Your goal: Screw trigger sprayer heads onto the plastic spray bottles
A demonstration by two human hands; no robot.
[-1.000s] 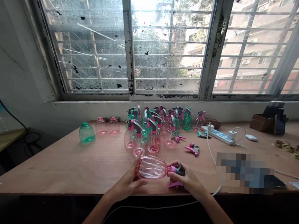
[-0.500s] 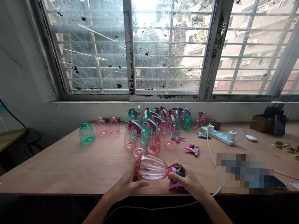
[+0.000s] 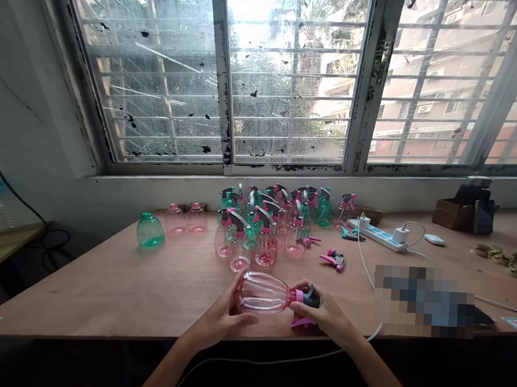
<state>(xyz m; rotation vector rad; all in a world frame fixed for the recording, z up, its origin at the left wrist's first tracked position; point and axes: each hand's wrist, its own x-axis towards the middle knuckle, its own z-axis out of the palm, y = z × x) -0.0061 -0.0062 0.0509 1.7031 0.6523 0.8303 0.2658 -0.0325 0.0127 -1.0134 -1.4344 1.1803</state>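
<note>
A clear pink spray bottle (image 3: pixel 264 293) lies on its side just above the front edge of the wooden table (image 3: pixel 119 284). My left hand (image 3: pixel 219 318) wraps round its rounded base. My right hand (image 3: pixel 328 315) grips the pink and dark grey trigger sprayer head (image 3: pixel 307 303) fitted at the bottle's neck, on the right.
Several finished pink and green spray bottles (image 3: pixel 268 223) stand in a cluster by the window. A green bottle (image 3: pixel 150 230) and two pink bottles (image 3: pixel 185 218) without heads stand to the left. Loose sprayer heads (image 3: pixel 333 258), a power strip (image 3: pixel 380 233) and a white cable (image 3: pixel 367 268) lie to the right.
Both hands stay on the bottle; it has shifted slightly and the right hand has turned a little on the sprayer head.
</note>
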